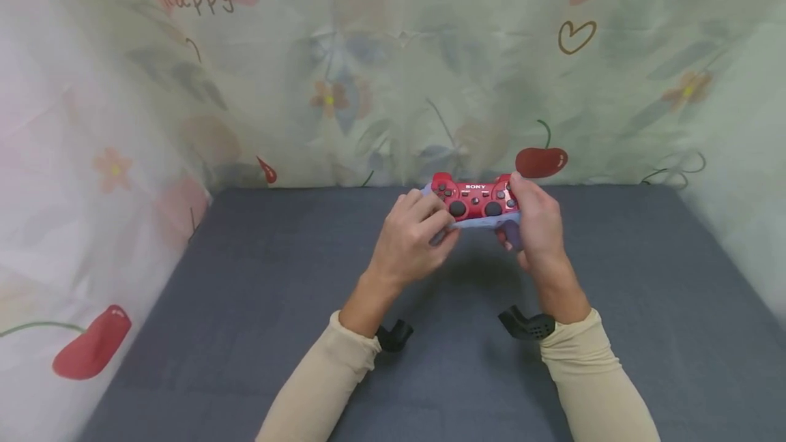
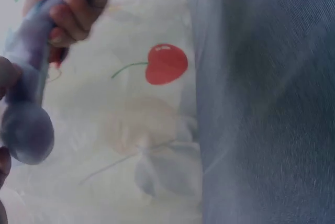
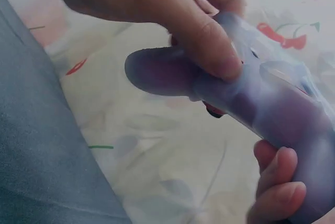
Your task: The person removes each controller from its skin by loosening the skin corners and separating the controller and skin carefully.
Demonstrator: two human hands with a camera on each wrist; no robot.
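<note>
A red Sony game controller (image 1: 475, 211) is held up above the far part of the table, buttons and two black thumbsticks facing up. A translucent bluish sleeve-like cover (image 1: 485, 222) wraps its underside and handles, with its edge showing along the near side. My right hand (image 1: 540, 217) grips the right handle, thumb on top by the buttons and fingertips (image 3: 280, 174) curled underneath. My left hand (image 1: 414, 234) pinches the cover at the left handle. Its thumb (image 3: 220, 62) presses on the cover in the right wrist view. The left handle is mostly hidden behind my left fingers in the head view.
A dark grey cloth (image 1: 245, 326) covers the table. Patterned curtains (image 1: 393, 53) with cherries and flowers stand behind and along both sides, meeting the table's back edge just beyond the controller. Black wrist mounts (image 1: 527, 325) stick out from both beige sleeves.
</note>
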